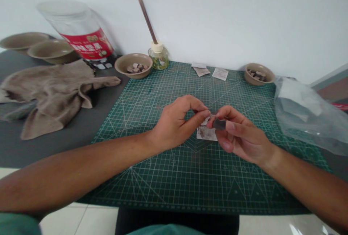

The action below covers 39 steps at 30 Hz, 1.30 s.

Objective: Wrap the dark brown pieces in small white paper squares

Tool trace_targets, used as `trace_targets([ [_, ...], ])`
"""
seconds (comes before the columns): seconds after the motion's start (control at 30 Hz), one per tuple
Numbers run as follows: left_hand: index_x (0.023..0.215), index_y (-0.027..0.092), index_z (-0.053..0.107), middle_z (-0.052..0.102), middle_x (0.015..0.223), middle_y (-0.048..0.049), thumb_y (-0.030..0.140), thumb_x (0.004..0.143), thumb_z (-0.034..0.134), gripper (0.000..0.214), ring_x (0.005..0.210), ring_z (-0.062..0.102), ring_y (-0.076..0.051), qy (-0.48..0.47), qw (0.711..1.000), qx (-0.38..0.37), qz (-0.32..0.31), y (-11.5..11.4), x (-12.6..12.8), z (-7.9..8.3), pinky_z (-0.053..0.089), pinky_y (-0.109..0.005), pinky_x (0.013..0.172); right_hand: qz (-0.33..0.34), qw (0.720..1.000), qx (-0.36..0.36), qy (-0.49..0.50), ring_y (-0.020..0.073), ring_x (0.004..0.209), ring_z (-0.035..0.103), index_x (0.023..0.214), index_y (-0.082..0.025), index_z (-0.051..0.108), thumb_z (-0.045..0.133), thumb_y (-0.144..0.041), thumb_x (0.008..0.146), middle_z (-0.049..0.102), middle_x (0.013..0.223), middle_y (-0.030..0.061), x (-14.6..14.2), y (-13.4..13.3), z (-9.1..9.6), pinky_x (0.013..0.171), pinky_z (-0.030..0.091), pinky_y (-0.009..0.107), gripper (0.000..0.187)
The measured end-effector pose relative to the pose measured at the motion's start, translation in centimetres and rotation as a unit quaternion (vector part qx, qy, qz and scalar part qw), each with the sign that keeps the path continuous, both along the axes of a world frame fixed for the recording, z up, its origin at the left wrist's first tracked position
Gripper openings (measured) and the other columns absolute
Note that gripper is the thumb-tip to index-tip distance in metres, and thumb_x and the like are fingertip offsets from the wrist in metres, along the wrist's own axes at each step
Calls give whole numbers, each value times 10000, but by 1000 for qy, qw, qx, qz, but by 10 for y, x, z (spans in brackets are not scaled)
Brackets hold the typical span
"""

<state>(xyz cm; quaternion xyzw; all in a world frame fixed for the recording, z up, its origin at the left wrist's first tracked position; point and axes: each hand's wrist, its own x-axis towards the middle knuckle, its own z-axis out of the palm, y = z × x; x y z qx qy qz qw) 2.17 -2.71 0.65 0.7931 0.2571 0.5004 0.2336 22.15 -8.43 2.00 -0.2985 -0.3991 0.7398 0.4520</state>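
My left hand (pixel 181 121) is closed in a pinch, thumb against forefinger, above the middle of the green cutting mat (pixel 163 177). Whatever lies between those fingertips is too small to make out. Close beside it, my right hand (pixel 241 133) grips a small dark piece with a rounded edge (pixel 219 124) between thumb and fingers. Beneath the hands, a whitish paper square with dark smudges (pixel 206 133) lies on the mat, partly covered by my right fingers.
Small bowls of brown pieces stand at the back left (pixel 133 74) and back right (pixel 259 79). Paper squares (pixel 220 74) lie near the wall. A reed diffuser (pixel 159 59), large jar (pixel 84 43), brown cloth (pixel 59 93) and plastic bag (pixel 301 115) surround the mat.
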Motion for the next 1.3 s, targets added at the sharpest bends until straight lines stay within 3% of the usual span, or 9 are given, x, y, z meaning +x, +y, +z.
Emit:
trace_targets([
  [0.23, 741, 174, 558, 634, 685, 5, 341, 1005, 559, 313, 640, 600, -106, 31, 999, 30, -19, -1, -4, 3, 477, -247, 635, -28, 1000, 3, 15, 59, 501, 609, 1018, -272, 614, 762, -324, 854, 749, 942, -23, 1, 1, -1, 430, 485, 156, 227],
  [0.37, 927, 171, 621, 709, 868, -32, 243, 1032, 490, 183, 812, 675, -128, 24, 997, 60, -33, -1, -3, 3, 523, -271, 759, -40, 999, 6, 14, 56, 506, 613, 998, -280, 613, 768, -320, 848, 738, 933, -38, 1, 1, -1, 420, 480, 146, 219],
  [0.5, 1088, 186, 598, 723, 1043, -57, 148, 978, 548, 127, 979, 689, -158, 20, 993, 115, -36, -1, -3, 3, 548, -301, 842, -51, 999, 0, 6, 52, 489, 596, 972, -272, 589, 790, -339, 825, 717, 890, -54, 0, 2, 1, 410, 476, 148, 259],
  [0.7, 1119, 217, 621, 705, 1135, -71, 195, 910, 686, 220, 1004, 686, -177, 37, 974, 214, -61, 2, -5, 4, 553, -321, 850, -43, 999, -5, -2, 60, 463, 581, 961, -256, 567, 794, -355, 822, 638, 699, -87, 0, 3, 0, 392, 448, 140, 283],
  [0.9, 1154, 195, 643, 708, 1143, -87, 209, 899, 708, 264, 997, 692, -183, 49, 973, 218, -64, 1, -3, 4, 539, -317, 850, -23, 1000, 9, 6, 68, 473, 604, 949, -238, 571, 776, -333, 846, 608, 638, -94, -2, 3, -2, 408, 462, 137, 249],
  [1.17, 1123, 223, 668, 717, 1104, -71, 197, 928, 659, 197, 929, 689, -164, 57, 964, 251, -68, 4, -2, 4, 520, -321, 829, -29, 1000, 2, 10, 54, 495, 614, 974, -235, 595, 765, -302, 859, 698, 851, -44, 1, 3, -6, 421, 493, 143, 216],
  [1.3, 1106, 214, 680, 697, 1123, -80, 158, 935, 625, 188, 947, 682, -171, 53, 962, 255, -84, 5, -2, 3, 520, -328, 831, -21, 1000, 5, 18, 62, 532, 620, 980, -239, 606, 733, -294, 888, 700, 856, -29, 2, 4, -10, 436, 494, 141, 167],
])
